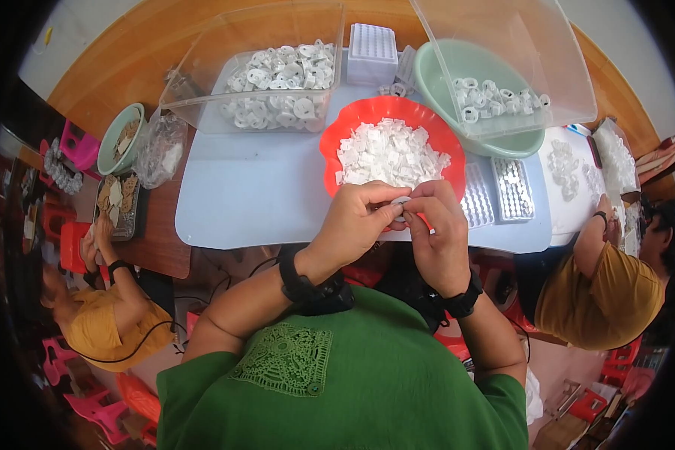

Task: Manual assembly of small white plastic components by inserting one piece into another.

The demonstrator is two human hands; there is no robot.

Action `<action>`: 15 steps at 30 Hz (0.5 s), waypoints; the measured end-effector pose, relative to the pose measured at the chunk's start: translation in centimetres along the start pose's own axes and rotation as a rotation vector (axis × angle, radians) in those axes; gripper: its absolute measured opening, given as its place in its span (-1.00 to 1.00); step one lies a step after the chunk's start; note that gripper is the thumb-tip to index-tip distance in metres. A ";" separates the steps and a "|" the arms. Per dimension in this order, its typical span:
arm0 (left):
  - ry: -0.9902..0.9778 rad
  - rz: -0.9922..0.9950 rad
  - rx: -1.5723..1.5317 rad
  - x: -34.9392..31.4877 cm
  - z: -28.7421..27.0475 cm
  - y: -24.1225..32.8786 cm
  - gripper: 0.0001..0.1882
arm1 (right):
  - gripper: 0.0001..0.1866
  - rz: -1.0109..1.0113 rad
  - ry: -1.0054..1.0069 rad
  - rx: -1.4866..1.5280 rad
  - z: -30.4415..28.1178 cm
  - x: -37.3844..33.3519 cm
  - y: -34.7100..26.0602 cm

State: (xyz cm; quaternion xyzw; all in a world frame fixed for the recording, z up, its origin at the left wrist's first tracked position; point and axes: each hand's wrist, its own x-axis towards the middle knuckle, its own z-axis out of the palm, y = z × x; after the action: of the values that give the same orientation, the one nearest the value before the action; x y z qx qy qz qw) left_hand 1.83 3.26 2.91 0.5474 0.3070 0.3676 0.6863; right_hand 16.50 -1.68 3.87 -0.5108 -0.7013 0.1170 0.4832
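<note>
Between the fingertips of both hands is a small round white plastic part, partly hidden by the fingers. My left hand pinches it from the left with thumb and forefinger. From the right, my right hand grips it the same way. Both hands hover at the near rim of a red scalloped bowl, which is heaped with small white plastic pieces. A clear bin of round white parts stands behind on the left.
A pale blue board covers the tabletop. At the back right, a clear bin leans in a green basin with white parts. Trays of small pieces lie right of the bowl. People in yellow sit on both sides.
</note>
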 end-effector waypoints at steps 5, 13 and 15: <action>0.022 0.009 0.033 -0.1 -0.2 -0.4 -0.73 | -0.82 0.014 0.014 0.038 -0.1 -0.2 0.2; 0.033 0.042 0.027 -0.3 -0.6 -0.7 -0.73 | -0.79 0.015 0.172 -0.018 0.7 -0.9 -0.3; 0.031 0.045 0.042 -0.2 -0.7 -0.8 -0.72 | -0.78 0.006 0.206 -0.063 1.0 -1.2 -0.3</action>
State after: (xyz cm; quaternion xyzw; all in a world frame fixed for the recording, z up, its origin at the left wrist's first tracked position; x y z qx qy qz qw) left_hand 1.29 3.31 1.94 0.5628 0.3127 0.3847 0.6614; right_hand 15.51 -2.54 2.91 -0.5372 -0.6496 0.0433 0.5363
